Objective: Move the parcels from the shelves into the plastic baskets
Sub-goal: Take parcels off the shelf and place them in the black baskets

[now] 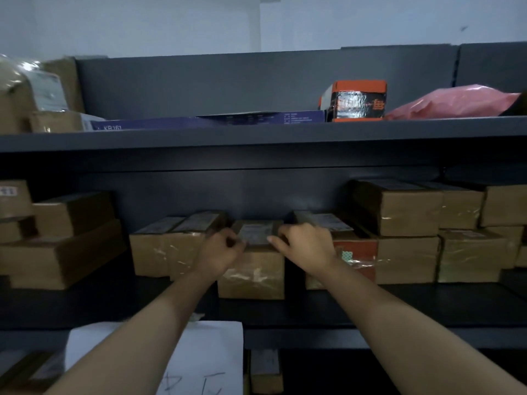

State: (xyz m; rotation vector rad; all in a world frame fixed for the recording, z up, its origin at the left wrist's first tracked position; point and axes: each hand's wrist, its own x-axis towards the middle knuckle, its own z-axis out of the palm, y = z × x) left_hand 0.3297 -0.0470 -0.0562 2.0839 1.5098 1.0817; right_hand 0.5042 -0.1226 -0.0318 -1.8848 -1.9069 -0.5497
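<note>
A small brown cardboard parcel (252,272) with a label on top stands on the middle shelf (370,302), pulled a little forward of its neighbours. My left hand (221,250) grips its top left edge with curled fingers. My right hand (303,246) grips its top right edge, fingers hooked over the top. More taped brown parcels sit beside it on the left (159,249) and stacked on the right (399,212). No plastic basket is in view.
The top shelf (256,135) carries a flat blue box (199,122), an orange and black box (355,101), a pink bag (453,104) and wrapped parcels (31,95) at the left. A white paper sheet (199,360) hangs on the shelf front below my arms.
</note>
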